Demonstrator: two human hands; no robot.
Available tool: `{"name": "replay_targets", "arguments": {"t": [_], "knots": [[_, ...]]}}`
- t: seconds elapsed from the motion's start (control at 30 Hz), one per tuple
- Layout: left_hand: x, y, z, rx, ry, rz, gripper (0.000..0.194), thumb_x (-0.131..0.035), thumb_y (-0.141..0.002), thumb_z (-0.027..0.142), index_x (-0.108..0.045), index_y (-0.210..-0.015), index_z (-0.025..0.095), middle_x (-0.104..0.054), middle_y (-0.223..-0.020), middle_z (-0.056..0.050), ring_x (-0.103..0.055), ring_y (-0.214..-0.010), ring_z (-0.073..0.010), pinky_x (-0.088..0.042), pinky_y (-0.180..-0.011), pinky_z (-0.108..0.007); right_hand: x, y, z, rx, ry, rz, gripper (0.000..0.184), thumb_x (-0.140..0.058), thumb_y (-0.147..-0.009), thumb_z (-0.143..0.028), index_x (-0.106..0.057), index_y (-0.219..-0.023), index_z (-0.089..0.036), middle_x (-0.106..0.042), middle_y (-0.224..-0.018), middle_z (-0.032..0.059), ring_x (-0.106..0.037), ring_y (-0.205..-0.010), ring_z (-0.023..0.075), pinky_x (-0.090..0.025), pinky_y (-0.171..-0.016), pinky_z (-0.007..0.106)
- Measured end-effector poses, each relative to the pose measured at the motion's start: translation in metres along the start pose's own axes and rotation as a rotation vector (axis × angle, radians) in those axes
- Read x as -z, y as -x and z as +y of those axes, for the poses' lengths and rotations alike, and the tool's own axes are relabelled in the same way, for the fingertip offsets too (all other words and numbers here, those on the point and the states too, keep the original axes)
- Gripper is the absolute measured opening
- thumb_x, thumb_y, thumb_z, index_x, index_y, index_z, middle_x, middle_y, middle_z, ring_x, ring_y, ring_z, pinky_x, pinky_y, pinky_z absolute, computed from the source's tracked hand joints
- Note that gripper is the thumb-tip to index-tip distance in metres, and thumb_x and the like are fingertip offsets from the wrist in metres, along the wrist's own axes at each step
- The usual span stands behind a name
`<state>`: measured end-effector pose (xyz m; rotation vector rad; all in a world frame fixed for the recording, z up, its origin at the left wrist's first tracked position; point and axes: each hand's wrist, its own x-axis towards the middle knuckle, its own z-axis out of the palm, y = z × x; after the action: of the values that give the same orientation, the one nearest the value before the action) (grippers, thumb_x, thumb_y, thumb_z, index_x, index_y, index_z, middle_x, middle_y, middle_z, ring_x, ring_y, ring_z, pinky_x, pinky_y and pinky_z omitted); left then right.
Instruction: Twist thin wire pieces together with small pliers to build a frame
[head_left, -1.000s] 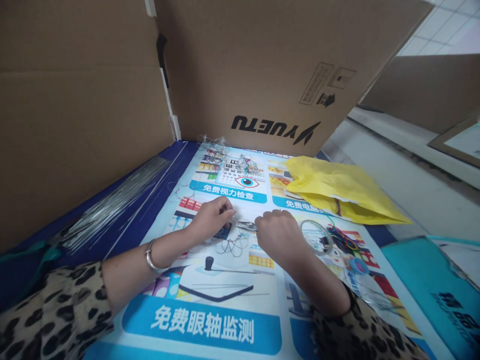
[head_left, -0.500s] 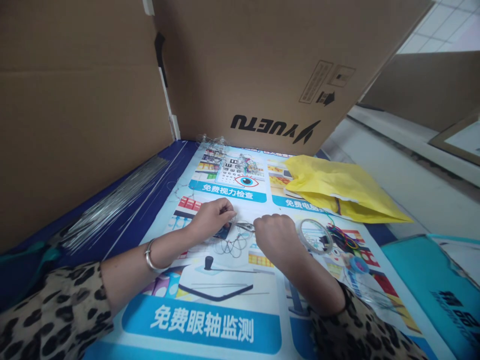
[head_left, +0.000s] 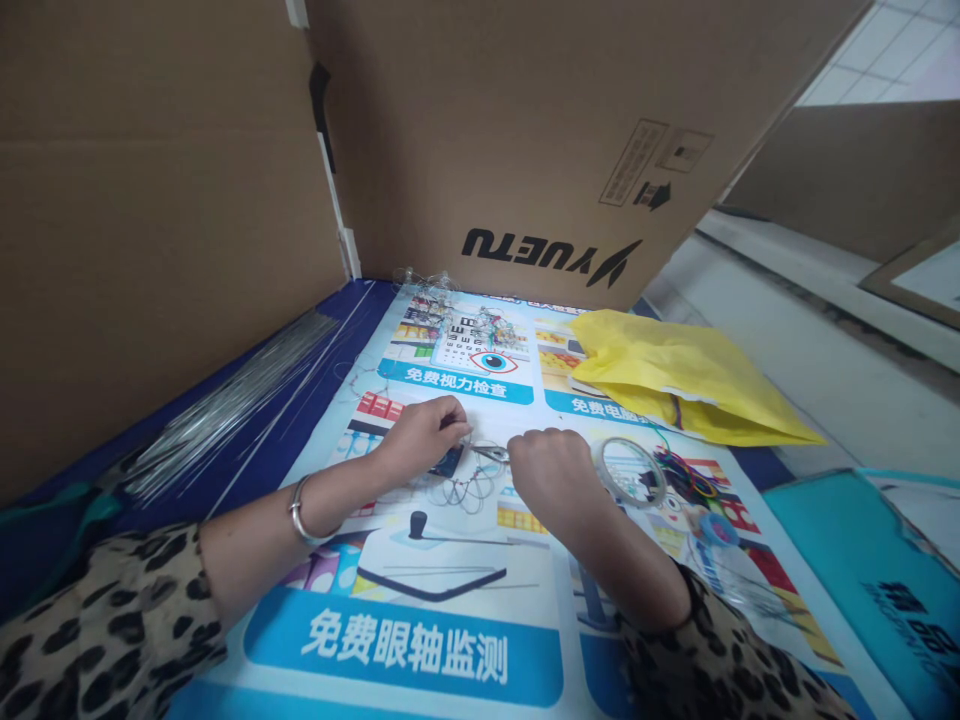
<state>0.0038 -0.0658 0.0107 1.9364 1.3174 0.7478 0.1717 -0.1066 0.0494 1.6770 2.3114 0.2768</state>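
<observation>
My left hand (head_left: 421,437) pinches a thin wire, bent into several petal-like loops (head_left: 466,495) that lie just under the fingers. The exact spot gripped is hidden by the thumb and forefinger. My right hand (head_left: 556,482) is closed around a pair of pliers (head_left: 491,454). Its handles vanish inside the fist, while the metal jaws point left and meet the wire between both hands. Below them, several straight wires (head_left: 465,571) rest on the printed sheet (head_left: 517,690).
Left lies a bundle of thin silvery wires (head_left: 232,405). Tangled wire pieces (head_left: 491,328) sit at the back. On the right are a clear ring-shaped roll (head_left: 604,476), coloured cords (head_left: 694,478), a yellow bag (head_left: 675,365) and a teal package (head_left: 832,540). Cardboard walls (head_left: 465,130) stand behind.
</observation>
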Motion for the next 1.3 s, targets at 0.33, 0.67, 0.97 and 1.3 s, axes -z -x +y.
{"name": "replay_targets", "arguments": {"t": [0.33, 0.67, 0.97, 1.3], "knots": [[0.002, -0.001, -0.001, -0.059, -0.062, -0.020, 0.009, -0.047, -0.074, 0.025, -0.051, -0.068, 0.020, -0.057, -0.064, 0.003, -0.050, -0.061, -0.0120, -0.033, -0.055, -0.022, -0.001, 0.000, 0.000, 0.005, -0.002, 0.007, 0.020, -0.042, -0.074, -0.009, -0.061, -0.074, -0.017, -0.064, -0.072, 0.0081, -0.059, -0.066, 0.0195, -0.035, -0.055, 0.028], [0.003, -0.003, -0.004, -0.054, -0.039, -0.057, 0.009, -0.047, -0.074, 0.027, -0.052, -0.070, 0.021, -0.057, -0.065, 0.003, -0.050, -0.062, -0.0121, -0.033, -0.056, -0.022, -0.001, 0.001, 0.000, 0.004, -0.011, 0.016, 0.022, -0.041, -0.073, -0.009, -0.061, -0.074, -0.017, -0.064, -0.073, 0.0089, -0.059, -0.066, 0.0200, -0.035, -0.056, 0.029], [0.004, -0.004, -0.007, -0.045, 0.030, -0.007, 0.006, -0.047, -0.074, 0.026, -0.049, -0.076, 0.020, -0.056, -0.068, 0.004, -0.051, -0.063, -0.0110, -0.036, -0.057, -0.021, -0.004, -0.001, 0.002, 0.015, 0.001, 0.012, 0.021, -0.042, -0.074, -0.010, -0.062, -0.075, -0.016, -0.063, -0.073, 0.0104, -0.059, -0.068, 0.0189, -0.034, -0.057, 0.028], [0.009, 0.000, -0.011, -0.167, -0.199, -0.034, 0.007, -0.047, -0.077, 0.025, -0.053, -0.082, 0.023, -0.059, -0.072, 0.004, -0.053, -0.065, -0.0121, -0.034, -0.059, -0.022, -0.007, -0.002, 0.003, 0.037, 0.009, 0.049, 0.019, -0.042, -0.073, -0.010, -0.060, -0.072, -0.016, -0.062, -0.071, 0.0086, -0.057, -0.066, 0.0189, -0.031, -0.056, 0.028]]}}
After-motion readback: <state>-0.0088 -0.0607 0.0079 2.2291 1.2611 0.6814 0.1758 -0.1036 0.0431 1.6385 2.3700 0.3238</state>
